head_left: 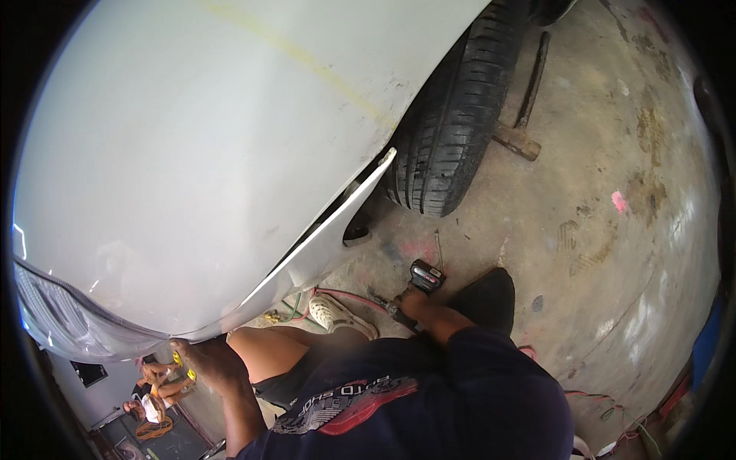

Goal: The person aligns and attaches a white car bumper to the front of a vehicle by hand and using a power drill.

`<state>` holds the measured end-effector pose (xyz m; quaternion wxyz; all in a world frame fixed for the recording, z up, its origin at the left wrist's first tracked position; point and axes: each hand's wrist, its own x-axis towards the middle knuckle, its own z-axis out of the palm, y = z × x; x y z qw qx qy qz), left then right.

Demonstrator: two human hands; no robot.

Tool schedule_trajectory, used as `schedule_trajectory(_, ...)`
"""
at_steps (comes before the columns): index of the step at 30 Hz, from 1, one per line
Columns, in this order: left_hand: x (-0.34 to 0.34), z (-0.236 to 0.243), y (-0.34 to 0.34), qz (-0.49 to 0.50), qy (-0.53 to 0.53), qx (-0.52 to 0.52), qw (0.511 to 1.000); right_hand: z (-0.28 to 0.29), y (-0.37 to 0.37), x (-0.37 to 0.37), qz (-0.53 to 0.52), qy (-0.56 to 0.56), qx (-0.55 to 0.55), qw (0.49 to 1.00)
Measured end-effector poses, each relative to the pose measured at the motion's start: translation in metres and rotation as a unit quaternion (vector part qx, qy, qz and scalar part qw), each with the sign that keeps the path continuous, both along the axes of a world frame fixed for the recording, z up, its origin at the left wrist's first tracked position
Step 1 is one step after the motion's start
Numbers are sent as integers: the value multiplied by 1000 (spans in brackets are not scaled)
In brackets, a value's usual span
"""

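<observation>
Stained concrete floor point(590, 253); right hand point(414, 302) closed round a black power tool point(426, 276), left hand point(215, 364) sat by white car bodywork point(192, 184), couldn't tell its grip.

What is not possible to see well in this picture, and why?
All in the head view:
Power tool: handle covered by the right hand.
Tyre: left side hidden by the white car.
Hammer: one head end hidden behind the tyre.
Left hand: too dark to tell what fingertips touch.
Background person: too small to see details.
</observation>
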<state>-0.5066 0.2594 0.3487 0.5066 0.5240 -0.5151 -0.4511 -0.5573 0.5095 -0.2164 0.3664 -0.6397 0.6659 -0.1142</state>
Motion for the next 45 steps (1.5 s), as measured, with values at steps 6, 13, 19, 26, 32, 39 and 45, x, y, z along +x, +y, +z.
schedule_trajectory(6,16,-9,-8,-24,-15,-16,999,113,-39,-115,152,25,158,975)
schedule_trajectory(13,12,-19,-11,-9,12,-70,997,291,-37,-203,-23,-54,129,990)
schedule_trajectory(19,-6,-11,8,31,-46,-83,995,475,9,-216,-132,-195,-86,968)
schedule_trajectory(26,-16,-4,6,9,-17,-126,992,627,0,-154,-114,-5,-208,971)
schedule_trajectory(32,-19,-2,8,14,-4,-120,993,668,-37,-121,-81,111,-246,959)
schedule_trajectory(39,-16,-11,4,-5,-2,-144,990,683,-49,-109,-89,154,-222,959)
schedule_trajectory(45,-17,-10,4,-7,19,-135,991,681,-55,-108,-80,158,-231,957)
